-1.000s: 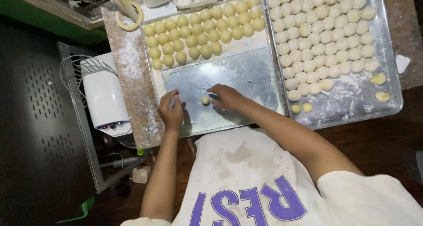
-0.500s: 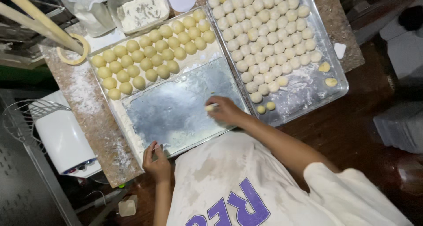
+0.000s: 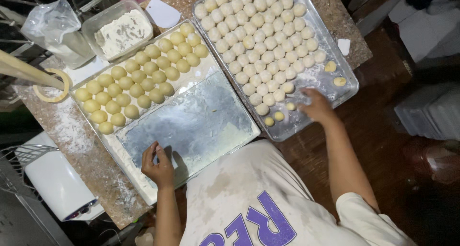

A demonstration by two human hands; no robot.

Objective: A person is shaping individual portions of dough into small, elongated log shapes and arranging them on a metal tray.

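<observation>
From the head camera, two metal trays lie side by side on a flour-dusted stone counter (image 3: pixel 72 131), their long axes running from lower left to upper right. The left tray (image 3: pixel 191 126) carries rows of yellowish dough balls (image 3: pixel 139 78) across its far half, while its near half is bare, smeared metal. The left hand (image 3: pixel 158 164) rests on that tray's near edge, fingers curled over the rim in a narrow grip on the tray itself. The right tray (image 3: pixel 311 78) is packed with paler, smaller dough balls (image 3: pixel 258 30) in tight rows; its near end holds only a few loose pieces, among them a small round piece (image 3: pixel 290 106). The right hand (image 3: pixel 316 107) lies palm down over that near end, just beside the small piece; whether its fingers pinch anything cannot be told. Beyond the left tray stand a plastic tub of flour (image 3: pixel 120 30), a white scraper (image 3: pixel 163 13) and a clear bag (image 3: pixel 52 25). The right tray's far corner reaches the counter edge.
</observation>
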